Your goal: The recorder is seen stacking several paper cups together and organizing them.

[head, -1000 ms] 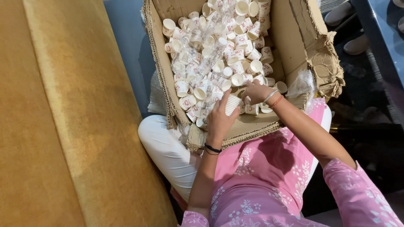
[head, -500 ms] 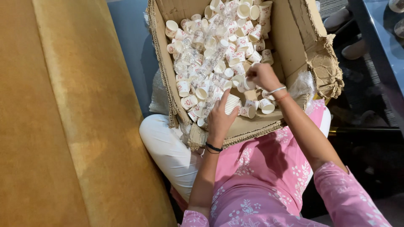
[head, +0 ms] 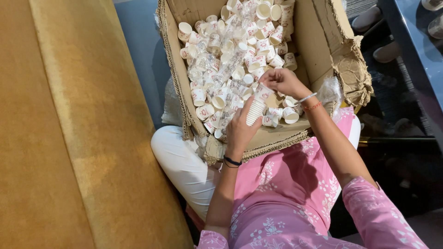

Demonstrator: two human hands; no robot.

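A tilted stack of nested white paper cups sits held over the loose cups filling the cardboard box.

A: Box material?

B: Cardboard box is matt brown corrugated board, edges torn and rough. Paper cups are matt white paper. Some clear glossy plastic wrap sits at the corner.

A: Hands?

B: The left hand grips a ribbed paper cup stack. The right hand wears a shiny metal bangle.
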